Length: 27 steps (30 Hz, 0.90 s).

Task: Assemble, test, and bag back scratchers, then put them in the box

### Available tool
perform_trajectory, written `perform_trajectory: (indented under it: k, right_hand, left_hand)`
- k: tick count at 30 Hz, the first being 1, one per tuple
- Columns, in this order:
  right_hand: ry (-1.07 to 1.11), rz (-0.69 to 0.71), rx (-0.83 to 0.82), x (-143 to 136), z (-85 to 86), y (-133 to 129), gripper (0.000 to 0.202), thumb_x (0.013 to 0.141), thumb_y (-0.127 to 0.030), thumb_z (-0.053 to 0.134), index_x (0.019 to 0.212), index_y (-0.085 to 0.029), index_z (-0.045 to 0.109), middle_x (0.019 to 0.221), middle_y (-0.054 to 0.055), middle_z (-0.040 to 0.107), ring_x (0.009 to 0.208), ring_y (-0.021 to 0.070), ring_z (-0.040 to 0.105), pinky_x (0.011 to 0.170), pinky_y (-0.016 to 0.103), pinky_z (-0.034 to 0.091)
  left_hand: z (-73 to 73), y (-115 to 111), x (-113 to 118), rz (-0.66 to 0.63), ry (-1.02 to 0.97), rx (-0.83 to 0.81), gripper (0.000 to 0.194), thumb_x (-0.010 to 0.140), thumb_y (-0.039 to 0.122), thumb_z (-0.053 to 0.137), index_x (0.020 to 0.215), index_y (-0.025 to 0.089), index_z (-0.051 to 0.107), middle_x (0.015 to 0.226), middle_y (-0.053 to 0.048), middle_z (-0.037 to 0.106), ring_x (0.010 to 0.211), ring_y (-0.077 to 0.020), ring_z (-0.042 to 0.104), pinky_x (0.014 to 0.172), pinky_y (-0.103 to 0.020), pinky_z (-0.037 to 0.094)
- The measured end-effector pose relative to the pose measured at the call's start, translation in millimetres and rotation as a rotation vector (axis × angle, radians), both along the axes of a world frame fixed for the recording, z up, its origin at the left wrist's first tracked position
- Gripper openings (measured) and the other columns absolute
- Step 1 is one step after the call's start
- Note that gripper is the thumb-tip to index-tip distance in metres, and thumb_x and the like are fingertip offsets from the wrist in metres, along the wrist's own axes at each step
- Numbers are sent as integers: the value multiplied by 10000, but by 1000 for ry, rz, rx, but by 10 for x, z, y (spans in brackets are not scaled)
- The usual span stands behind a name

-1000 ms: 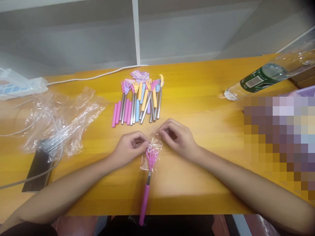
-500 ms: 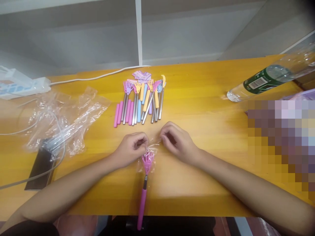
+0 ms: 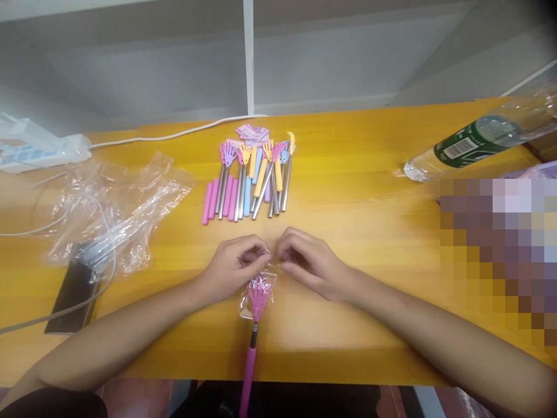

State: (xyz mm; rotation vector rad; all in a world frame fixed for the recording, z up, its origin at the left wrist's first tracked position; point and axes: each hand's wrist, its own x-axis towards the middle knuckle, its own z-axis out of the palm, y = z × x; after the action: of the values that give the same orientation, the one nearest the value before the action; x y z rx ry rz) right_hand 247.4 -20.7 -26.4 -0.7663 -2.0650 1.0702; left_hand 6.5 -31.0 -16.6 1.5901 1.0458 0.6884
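Note:
Thumb and fingertips of my left hand (image 3: pixel 237 264) pinch the top of a small clear plastic bag (image 3: pixel 246 307). Inside the bag is the pink claw head of a back scratcher (image 3: pixel 248 377), whose pink handle points toward me past the table's front edge. Close by on the right, my right hand (image 3: pixel 315 264) has its fingers curled in toward the thumb, the tips near the bag's top. What those tips hold, if anything, is too small to make out. Beyond my hands lie several back scratchers (image 3: pixel 239 188) with metal rods and pink, purple, yellow and blue parts.
Small purple cards (image 3: pixel 252 134) lie behind the scratchers. To the left are crumpled clear plastic bags (image 3: pixel 126 215), a dark flat object (image 3: pixel 69 302), cables and a white power strip (image 3: pixel 43 148). A green-labelled bottle (image 3: pixel 463 145) lies tilted at the right.
My right hand has shifted a little toward me and nearer the left hand. The bagged scratcher has slid slightly toward me. My left hand still pinches the bag.

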Motion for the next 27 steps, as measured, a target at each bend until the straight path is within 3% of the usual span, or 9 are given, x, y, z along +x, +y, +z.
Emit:
perform_trajectory:
  k: [3, 7, 17, 22, 27]
  right_hand:
    - [-25, -16, -6, -28, -18, -7, 155, 1017, -294, 711, 986, -212, 583, 896, 15, 578, 755, 122, 541, 650, 264, 455]
    - [-7, -30, -21, -54, -45, -9, 83, 1023, -201, 647, 961, -205, 590, 872, 9, 587, 751, 114, 543, 650, 256, 449]
    - [118, -179, -257, -2, -40, 109, 141, 1021, -272, 640, 917, -179, 621, 844, 11, 591, 684, 96, 542, 591, 235, 462]
    - [142, -220, -359, 2, -33, 121, 214, 1054, -363, 626, 957, -172, 618, 878, 24, 601, 676, 93, 556, 586, 242, 476]
    - [212, -226, -455, -11, -68, 116, 256, 1049, -416, 646, 974, -174, 608, 844, 12, 613, 633, 90, 589, 576, 243, 485]
  left_hand:
    - [-1, 8, 0, 5, -35, -47, 191, 1013, 348, 689, 943, 173, 659, 823, -6, 666, 682, -114, 625, 612, -225, 501]
    - [-38, 22, -4, -26, -54, -94, 170, 999, 341, 715, 1022, 190, 641, 870, -14, 690, 704, -119, 656, 628, -230, 520]
    - [-49, 22, -7, -70, -19, -148, 240, 997, 328, 712, 1185, 191, 653, 846, 8, 638, 717, -124, 638, 648, -243, 509]
    - [-6, 43, -16, -68, -2, -142, 226, 1053, 396, 631, 1080, 172, 649, 871, -16, 663, 704, -126, 605, 626, -246, 453]
    - [-5, 64, -37, -56, 21, -86, 276, 1076, 434, 613, 1003, 172, 663, 910, -30, 689, 818, -151, 628, 732, -268, 477]
